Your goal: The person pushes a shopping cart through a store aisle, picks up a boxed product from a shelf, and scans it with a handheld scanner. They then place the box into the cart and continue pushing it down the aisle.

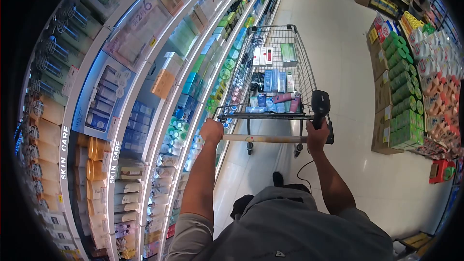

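A wire shopping cart (305,63) stands in front of me, its push handle (266,138) running crosswise. My left hand (211,131) is wrapped round the left end of that handle. At the right end, my right hand (317,136) is closed round the grip of a black handheld barcode scanner (321,102), its head pointing up; how far these fingers also touch the cart handle is hidden. Inside the cart lie blue boxes (274,81), a green box (288,54), white-and-red boxes (262,56) and pink tubes (285,97).
Close on my left run tall shelves (113,162) marked SKIN CARE, packed with boxes and bottles. To the right stand stacked green canisters (400,84) and cartons (382,130). A pale tiled floor (333,58) stretches ahead. A dark cable (302,170) hangs below my right hand.
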